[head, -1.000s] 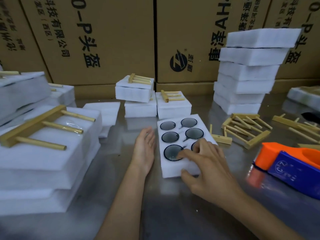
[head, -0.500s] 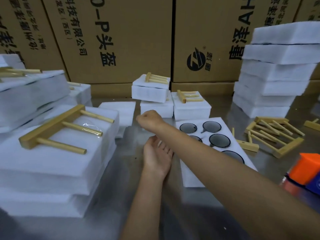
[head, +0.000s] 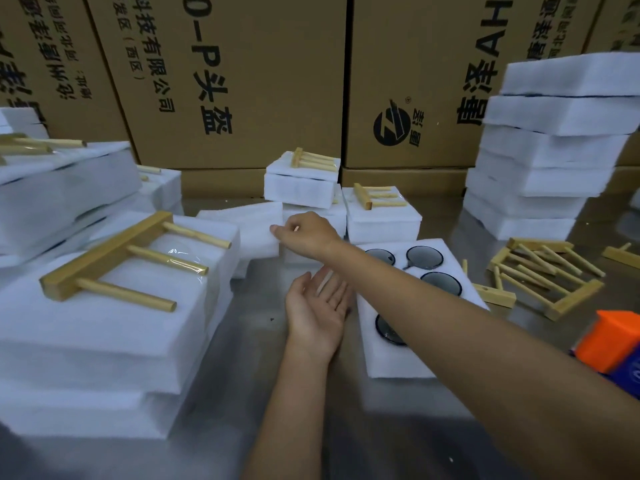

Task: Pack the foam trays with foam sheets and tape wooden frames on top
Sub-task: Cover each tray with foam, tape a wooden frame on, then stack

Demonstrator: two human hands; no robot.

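The open tray (head: 401, 355) lies flat on the metal table (head: 277, 427), dark round pieces sitting in its wells, no sheet over it yet. The right hand (head: 306, 232) reaches across it to the sheets (head: 249, 226) just beyond, thumb and forefinger pinched on the near edge of the top one. The left hand (head: 320, 306) rests beside the tray's left edge, palm up, fingers loosely straight, holding nothing. That sheet looks feather-light and floppy, likely to droop or fold if lifted by one corner, and thin foam tends to cling to the one beneath, so a pinch at the edge and a gentle peel seems right, with the free hand ready to take the other side. The tray itself looks stiff but easily dented; best held by its long sides, kept level so the pieces stay seated. Loose frames (head: 547, 271) lie in a heap to the right of the tray, and an orange tape gun (head: 613, 341) waits nearer, at the right edge of view. Finished packs (head: 104, 323) with frames taped on top stand to the left and behind, a tall foam stack (head: 554, 150) far right, cartons (head: 242, 81) walling the back.
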